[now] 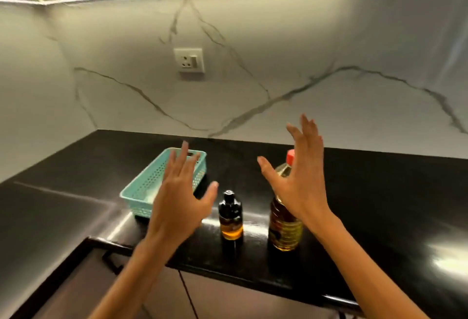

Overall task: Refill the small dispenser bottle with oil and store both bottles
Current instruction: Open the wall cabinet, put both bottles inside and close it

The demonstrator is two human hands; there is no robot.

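Observation:
A small dark dispenser bottle with a black cap stands on the black counter, a little amber oil in its bottom. To its right stands a larger oil bottle with a red cap, partly hidden behind my right hand. That hand is raised with fingers spread and holds nothing. My left hand is also raised and spread, in front of a teal basket, left of the small bottle. Neither hand touches a bottle.
The teal perforated basket sits at the counter's left, partly covered by my left hand. A marble wall with a white socket stands behind. The counter's front edge runs below the bottles, with cabinet doors underneath.

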